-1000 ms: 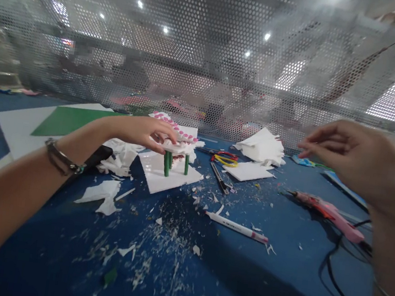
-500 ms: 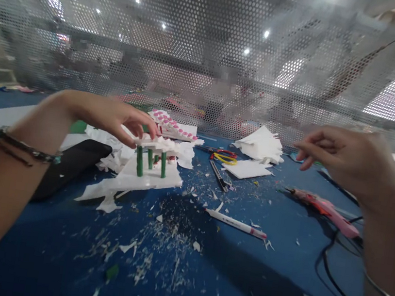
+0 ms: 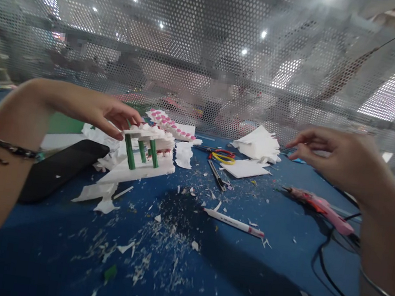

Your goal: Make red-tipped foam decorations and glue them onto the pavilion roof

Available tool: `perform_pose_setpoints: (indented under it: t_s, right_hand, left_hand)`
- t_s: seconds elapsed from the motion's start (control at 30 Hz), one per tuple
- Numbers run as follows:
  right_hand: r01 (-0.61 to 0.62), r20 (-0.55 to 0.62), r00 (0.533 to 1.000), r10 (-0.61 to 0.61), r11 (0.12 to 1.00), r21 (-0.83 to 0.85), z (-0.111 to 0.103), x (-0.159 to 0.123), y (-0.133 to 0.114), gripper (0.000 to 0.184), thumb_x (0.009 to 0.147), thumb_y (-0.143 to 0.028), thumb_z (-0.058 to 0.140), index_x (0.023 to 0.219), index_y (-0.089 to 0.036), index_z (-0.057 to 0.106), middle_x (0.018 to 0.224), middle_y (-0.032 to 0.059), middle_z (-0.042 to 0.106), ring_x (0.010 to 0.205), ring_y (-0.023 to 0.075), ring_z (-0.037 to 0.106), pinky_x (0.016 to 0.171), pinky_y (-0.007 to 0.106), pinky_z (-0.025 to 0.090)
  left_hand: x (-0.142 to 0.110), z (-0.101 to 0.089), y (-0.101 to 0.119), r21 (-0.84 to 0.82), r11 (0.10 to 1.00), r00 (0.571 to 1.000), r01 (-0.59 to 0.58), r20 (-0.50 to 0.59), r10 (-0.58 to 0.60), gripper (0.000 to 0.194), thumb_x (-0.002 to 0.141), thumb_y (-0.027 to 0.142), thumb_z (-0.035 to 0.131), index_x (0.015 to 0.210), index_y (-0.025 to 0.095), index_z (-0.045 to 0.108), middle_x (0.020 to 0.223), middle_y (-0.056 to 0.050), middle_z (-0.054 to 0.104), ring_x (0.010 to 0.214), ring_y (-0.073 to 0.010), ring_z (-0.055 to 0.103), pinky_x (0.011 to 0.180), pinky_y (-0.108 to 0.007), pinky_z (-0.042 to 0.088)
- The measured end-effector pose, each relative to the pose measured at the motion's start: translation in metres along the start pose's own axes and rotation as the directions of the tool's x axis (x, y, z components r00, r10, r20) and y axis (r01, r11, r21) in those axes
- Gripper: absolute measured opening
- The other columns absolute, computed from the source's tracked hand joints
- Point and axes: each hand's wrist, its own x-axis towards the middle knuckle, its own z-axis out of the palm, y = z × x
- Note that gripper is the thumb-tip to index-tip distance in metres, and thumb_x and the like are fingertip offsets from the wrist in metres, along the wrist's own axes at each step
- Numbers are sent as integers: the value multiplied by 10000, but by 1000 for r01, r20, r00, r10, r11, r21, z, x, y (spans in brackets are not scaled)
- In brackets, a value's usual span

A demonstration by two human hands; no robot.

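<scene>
My left hand is closed at the left end of a small white foam model, thumb at its edge and fingers over the top. Several green posts stand under the model's top and lean to the left. Below the posts lies a white base sheet with torn pieces around it. My right hand hangs above the right side of the table, fingers loosely bent and thumb apart from the index. Nothing shows in it. Nearest below it lies a pink corded pen-like tool.
A white marker, a cutter knife and pliers with red and yellow handles lie mid-table. Behind are white sheets and a pink-dotted strip. A black phone-like slab lies left. Scraps litter the blue table.
My left hand has moved left, and the model has shifted left, with its posts now leaning. The thumb and index of my right hand have spread slightly.
</scene>
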Motion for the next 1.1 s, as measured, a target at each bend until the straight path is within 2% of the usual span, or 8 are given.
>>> perform_pose_setpoints:
  t_s: [0.13, 0.3, 0.43, 0.6, 0.73, 0.87, 1.0, 1.1]
  right_hand:
    - [-36, 5, 999, 35, 998, 42, 3, -1, 3, 128, 660, -320, 524, 645, -205, 577, 638, 59, 670, 641, 180, 639, 661, 320, 494]
    - [-48, 40, 998, 45, 995, 82, 6, -2, -7, 47, 648, -236, 543, 616, -212, 569, 575, 19, 656, 620, 169, 645, 643, 299, 497]
    - [-18, 137, 991, -6, 984, 179, 11, -3, -21, 51, 675, -225, 528, 634, -214, 554, 637, 7, 677, 610, 154, 656, 625, 274, 514]
    - [-12, 237, 969, -70, 945, 326, 23, 0, -36, 41, 683, -218, 522, 655, -213, 551, 675, -2, 686, 591, 140, 663, 585, 252, 524]
    - [-14, 270, 957, -103, 916, 400, 30, 7, -46, 74, 684, -173, 512, 634, -217, 545, 646, -19, 673, 588, 126, 657, 581, 246, 522]
    - [-16, 284, 950, -130, 888, 460, 35, 17, -55, 105, 714, -158, 493, 684, -227, 565, 716, -15, 693, 601, 114, 655, 576, 247, 520]
    - [34, 337, 916, -218, 879, 475, 45, 30, -58, 49, 748, -221, 564, 761, -201, 607, 766, 9, 703, 687, 130, 662, 626, 258, 521]
    - [65, 386, 885, -262, 888, 455, 59, 42, -57, 126, 750, -300, 607, 762, -174, 616, 727, 20, 694, 697, 142, 660, 643, 265, 519]
  left_hand:
    - [-1, 0, 2, -11, 1000, 1000, 9, 11, -9, 557, 829, 418, 472, 1277, 99, 389, 1265, -121, 531, 1070, -209, 525, 785, -187, 433]
    - [3, -2, 10, -60, 998, 999, -20, 39, 22, 569, 788, 450, 481, 1246, 118, 426, 1220, -114, 562, 1008, -208, 561, 715, -165, 432]
    - [5, -3, 11, -13, 998, 998, -60, 35, 60, 559, 788, 466, 480, 1228, 122, 447, 1162, -106, 603, 969, -204, 582, 685, -162, 437]
    - [1, -1, 14, -41, 997, 997, -72, 35, 74, 471, 818, 363, 467, 1215, 112, 446, 1181, -100, 605, 991, -181, 580, 741, -175, 446]
    - [-1, -1, 16, -82, 995, 997, -57, 44, 60, 427, 827, 322, 471, 1208, 128, 458, 1161, -84, 620, 976, -164, 592, 752, -177, 451]
    - [0, 0, 11, -95, 992, 996, -86, 30, 89, 398, 847, 313, 479, 1201, 131, 467, 1151, -68, 630, 969, -148, 587, 785, -194, 457]
    - [2, 2, 5, -119, 989, 996, -93, -14, 92, 391, 840, 304, 498, 1196, 145, 484, 1111, -37, 645, 960, -156, 584, 816, -237, 456]
    - [4, 2, 1, -184, 981, 998, -70, -7, 70, 459, 783, 339, 557, 1189, 132, 505, 1090, -47, 647, 977, -200, 582, 821, -281, 456]
